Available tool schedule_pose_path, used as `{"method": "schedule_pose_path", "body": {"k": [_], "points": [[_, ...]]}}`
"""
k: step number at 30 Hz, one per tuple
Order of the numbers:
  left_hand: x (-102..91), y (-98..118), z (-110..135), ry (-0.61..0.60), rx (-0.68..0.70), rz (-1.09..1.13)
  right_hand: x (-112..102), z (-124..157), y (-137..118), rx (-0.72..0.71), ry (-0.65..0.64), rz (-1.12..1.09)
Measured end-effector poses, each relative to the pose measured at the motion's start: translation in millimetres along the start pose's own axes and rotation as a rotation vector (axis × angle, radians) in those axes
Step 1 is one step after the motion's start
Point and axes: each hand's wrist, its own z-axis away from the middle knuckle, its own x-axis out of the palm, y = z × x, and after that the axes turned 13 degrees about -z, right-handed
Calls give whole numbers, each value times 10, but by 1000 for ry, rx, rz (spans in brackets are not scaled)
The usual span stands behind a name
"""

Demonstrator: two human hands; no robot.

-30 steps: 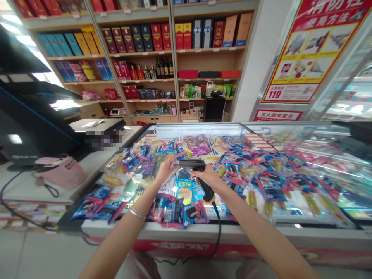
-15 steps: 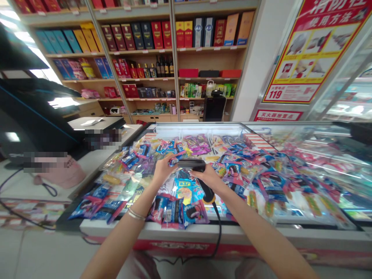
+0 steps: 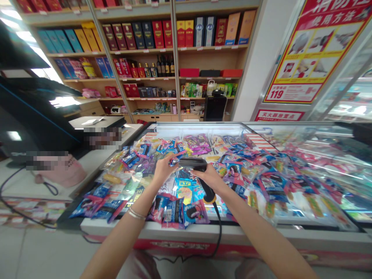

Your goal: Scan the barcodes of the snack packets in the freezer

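Note:
My right hand [image 3: 211, 177] is wrapped round the handle of a black barcode scanner [image 3: 193, 162], whose head faces left. From its yellow-ringed lower end a black cable [image 3: 218, 228] hangs down. Close to the scanner's head, my left hand [image 3: 165, 168] is closed on a small wrapped ice cream packet [image 3: 174, 161] with blue and pink on it; the hand covers much of it. Below the hands lie several blue and pink ice cream packets [image 3: 173, 211] at the near edge, and a bright blue package with yellow [image 3: 186, 188].
Many more wrapped packets [image 3: 271, 184] lie about the glass-topped freezer [image 3: 203, 127]. At left stand a dark monitor [image 3: 35, 116] and a pink bag-like container [image 3: 65, 170] on a counter. Shelves of boxes [image 3: 145, 35] and a black upright device [image 3: 215, 108] are beyond.
The scanner and my right hand have shifted very slightly to the right. My left hand stays nearly in place, still holding the packet.

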Motion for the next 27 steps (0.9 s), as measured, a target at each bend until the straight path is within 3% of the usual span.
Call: {"method": "schedule_pose_path", "body": {"k": [8,13,16,19,22,27], "points": [[-8,4,-17,-9,9,-20,-13,7,6,31,14,-23],[18,-51,-17,33,44,-32,-28,-46,9,93,-21,-239],[7,-96,-29,73,34,-33,-129,-39,-137,79,16,-379],[-21,-56,-91,91,13,18,-368,69,-364,40,88,-421],[-14,176,-172,53,37,103,-712,285,-543,5,171,-422],[161,934,-145,-62,242,162,-1291,719,-539,-51,349,-444]]}}
